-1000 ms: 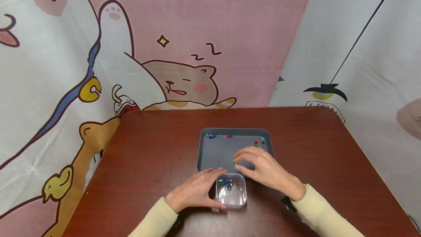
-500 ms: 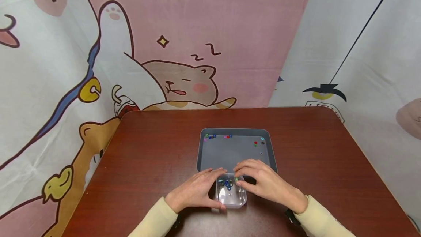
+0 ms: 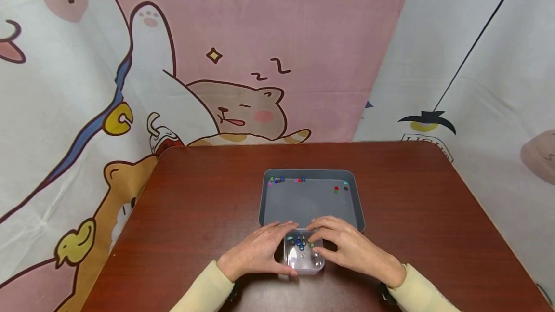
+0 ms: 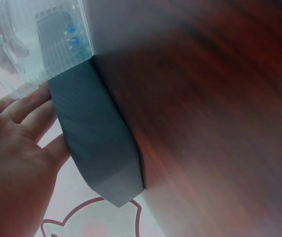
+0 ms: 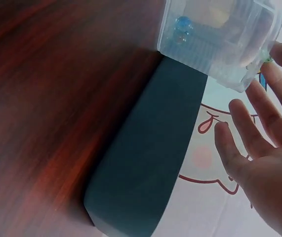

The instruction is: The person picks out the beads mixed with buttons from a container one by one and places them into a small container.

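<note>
A small clear plastic box [image 3: 308,270] stands at the near side of a grey tray [image 3: 299,206]. My left hand [image 3: 257,252] holds the box from the left, thumb at the near corner and fingertips by the far edge. Several blue beads [image 3: 299,241] and other small beads lie in the box's far part. Over the box's right side, my right hand [image 3: 351,247] pinches a green bead [image 3: 312,245] between thumb and index finger. The right wrist view also has this green bead [image 5: 268,59] at the fingertips near the rim, with the other fingers spread.
Loose beads are scattered in the tray: a group [image 3: 277,180] at the far left corner, red and blue ones [image 3: 300,180] along the far wall, several more near the right end with a red bead [image 3: 336,188]. A brown wooden table [image 3: 208,196] carries everything, against a cartoon-printed cloth [image 3: 329,52].
My right hand has moved from above the tray toward me with the green bead and now hovers over the box. The left hand stays on the box.
</note>
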The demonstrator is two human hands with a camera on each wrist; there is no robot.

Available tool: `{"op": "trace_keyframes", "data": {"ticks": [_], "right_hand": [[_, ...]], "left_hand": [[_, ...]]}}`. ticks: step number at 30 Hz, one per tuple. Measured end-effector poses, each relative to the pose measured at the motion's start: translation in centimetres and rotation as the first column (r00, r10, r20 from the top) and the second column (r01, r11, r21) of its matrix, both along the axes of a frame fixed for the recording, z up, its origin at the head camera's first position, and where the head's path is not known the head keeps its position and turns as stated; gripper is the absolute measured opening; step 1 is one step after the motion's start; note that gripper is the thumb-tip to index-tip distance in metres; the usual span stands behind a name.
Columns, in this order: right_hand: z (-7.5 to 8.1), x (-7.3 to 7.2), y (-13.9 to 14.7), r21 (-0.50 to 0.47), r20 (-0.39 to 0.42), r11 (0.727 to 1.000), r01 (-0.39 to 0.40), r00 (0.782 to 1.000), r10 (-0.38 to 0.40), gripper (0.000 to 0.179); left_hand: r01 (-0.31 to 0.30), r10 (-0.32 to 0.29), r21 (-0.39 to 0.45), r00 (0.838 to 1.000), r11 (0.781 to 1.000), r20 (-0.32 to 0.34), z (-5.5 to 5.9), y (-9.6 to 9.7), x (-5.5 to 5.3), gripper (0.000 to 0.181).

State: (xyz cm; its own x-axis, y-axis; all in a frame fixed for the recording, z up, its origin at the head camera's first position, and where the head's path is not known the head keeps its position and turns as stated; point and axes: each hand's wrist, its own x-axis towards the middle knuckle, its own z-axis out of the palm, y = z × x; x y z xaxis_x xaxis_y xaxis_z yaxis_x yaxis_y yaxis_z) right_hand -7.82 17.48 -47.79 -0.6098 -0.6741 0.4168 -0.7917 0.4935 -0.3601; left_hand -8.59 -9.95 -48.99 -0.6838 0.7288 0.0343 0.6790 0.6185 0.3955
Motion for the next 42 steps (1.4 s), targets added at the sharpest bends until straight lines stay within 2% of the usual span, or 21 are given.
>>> {"op": "trace_keyframes", "data": {"ticks": [9,17,22,26,31,42], "right_hand": [[-0.3,0.1,-0.1,-0.001,-0.014,1.0,0.016,1.0,-0.016,0.026],[1.1,-0.6,0.4,-0.01,0.048,0.998,0.054,0.997,-0.053,0.024],[2.7,-2.1,0.9,-0.038,0.022,0.997,0.074,0.997,-0.073,0.029],[4.2,-3.7,1.3,-0.021,0.008,0.995,0.095,0.995,-0.095,0.032],[5.4,-5.6,1.4,0.017,0.046,0.993,0.116,0.992,-0.117,0.033],[5.7,-9.2,0.5,0.11,0.135,0.984,0.141,0.979,-0.155,0.036]], "left_hand": [[-0.004,0.004,0.0,1.0,1.0,-0.001,0.0,0.0,0.0,0.1],[-0.003,0.003,-0.002,1.0,1.0,-0.004,-0.1,0.0,0.0,0.101],[-0.008,0.008,-0.001,1.0,1.0,-0.012,-0.2,0.1,0.0,0.101],[-0.007,0.007,0.0,1.0,1.0,-0.01,-0.2,0.1,0.1,0.101],[-0.01,0.01,0.001,1.0,1.0,0.001,-0.1,0.1,0.1,0.101],[0.002,-0.002,0.003,1.0,1.0,-0.017,-0.1,0.2,0.0,0.102]]}}
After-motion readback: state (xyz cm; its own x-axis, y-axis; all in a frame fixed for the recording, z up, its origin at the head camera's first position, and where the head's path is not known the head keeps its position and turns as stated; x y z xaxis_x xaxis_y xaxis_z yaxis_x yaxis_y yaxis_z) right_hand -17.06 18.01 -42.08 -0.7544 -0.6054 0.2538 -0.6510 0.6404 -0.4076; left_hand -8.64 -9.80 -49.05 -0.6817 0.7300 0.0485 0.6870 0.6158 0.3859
